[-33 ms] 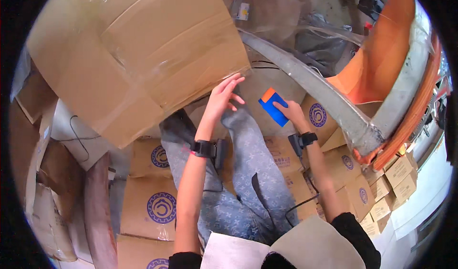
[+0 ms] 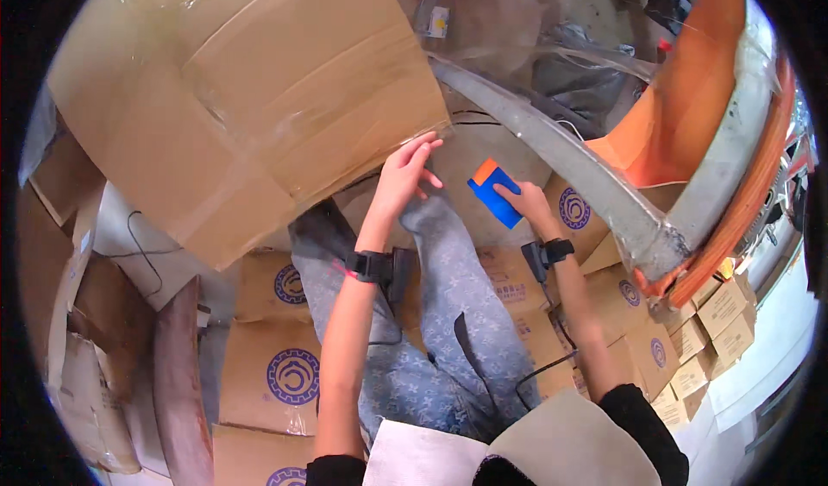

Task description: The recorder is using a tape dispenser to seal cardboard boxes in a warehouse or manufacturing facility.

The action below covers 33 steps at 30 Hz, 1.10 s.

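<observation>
A flat, rectangular blue object with an orange end (image 2: 498, 194) is in my right hand (image 2: 533, 207), thumb across its face. I cannot make out its exact kind. My left hand (image 2: 405, 175) holds nothing, its fingers loosely bent and apart. Its fingertips are by the lower right corner of a large taped cardboard box (image 2: 319, 98); I cannot tell whether they touch it. Both wrists wear black straps with a small dark device. My legs in patterned blue-grey trousers (image 2: 457, 305) stretch out below the hands.
Flattened printed cartons (image 2: 259, 374) lie under and around my legs. To the right rises a grey metal frame (image 2: 561, 150) with orange sheeting (image 2: 681, 98). Small cardboard boxes (image 2: 720, 313) are stacked at the far right. A dark cable (image 2: 548, 367) runs beside my right leg.
</observation>
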Tool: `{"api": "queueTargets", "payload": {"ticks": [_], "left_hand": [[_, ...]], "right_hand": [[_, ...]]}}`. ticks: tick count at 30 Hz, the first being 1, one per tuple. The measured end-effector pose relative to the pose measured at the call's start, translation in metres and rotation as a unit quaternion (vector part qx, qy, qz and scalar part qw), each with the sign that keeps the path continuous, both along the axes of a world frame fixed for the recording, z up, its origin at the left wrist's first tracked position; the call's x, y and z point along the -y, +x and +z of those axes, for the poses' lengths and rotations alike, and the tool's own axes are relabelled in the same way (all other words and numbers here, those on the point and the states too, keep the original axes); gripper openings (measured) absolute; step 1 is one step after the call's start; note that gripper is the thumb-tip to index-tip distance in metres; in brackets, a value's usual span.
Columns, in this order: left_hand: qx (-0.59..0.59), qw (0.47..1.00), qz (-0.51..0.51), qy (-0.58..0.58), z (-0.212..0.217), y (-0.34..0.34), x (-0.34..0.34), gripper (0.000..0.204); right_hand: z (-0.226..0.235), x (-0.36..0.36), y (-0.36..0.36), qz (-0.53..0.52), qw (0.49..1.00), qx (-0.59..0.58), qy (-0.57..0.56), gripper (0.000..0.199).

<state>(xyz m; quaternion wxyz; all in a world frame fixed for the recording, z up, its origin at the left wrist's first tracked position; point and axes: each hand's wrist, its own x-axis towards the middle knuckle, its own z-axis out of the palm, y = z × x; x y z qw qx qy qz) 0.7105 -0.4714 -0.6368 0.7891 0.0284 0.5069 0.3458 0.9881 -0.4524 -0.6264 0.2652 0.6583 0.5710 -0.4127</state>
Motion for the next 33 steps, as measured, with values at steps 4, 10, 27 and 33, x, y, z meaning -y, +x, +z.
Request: {"api": "queueTargets", "payload": {"ticks": [4, 10, 27, 33], "left_hand": [[-0.568, 0.688, -0.369, 0.261, 0.006, 0.010, -0.028, 0.018], [-0.596, 0.540, -0.380, 0.457, 0.001, 0.007, -0.049, 0.028], [-0.753, -0.221, -0.466, 0.409, -0.169, 0.070, -0.035, 0.048], [-0.699, -0.501, -0.412, 0.302, -0.267, 0.111, 0.024, 0.048]], "right_hand": [[-0.006, -0.004, 0.018, -0.007, 0.998, 0.054, -0.043, 0.049], [-0.033, 0.015, 0.035, -0.155, 0.981, -0.060, -0.100, 0.049], [0.004, 0.014, 0.031, -0.131, 0.989, -0.018, -0.073, 0.050], [0.008, 0.014, 0.032, -0.123, 0.990, -0.013, -0.071, 0.051]]}}
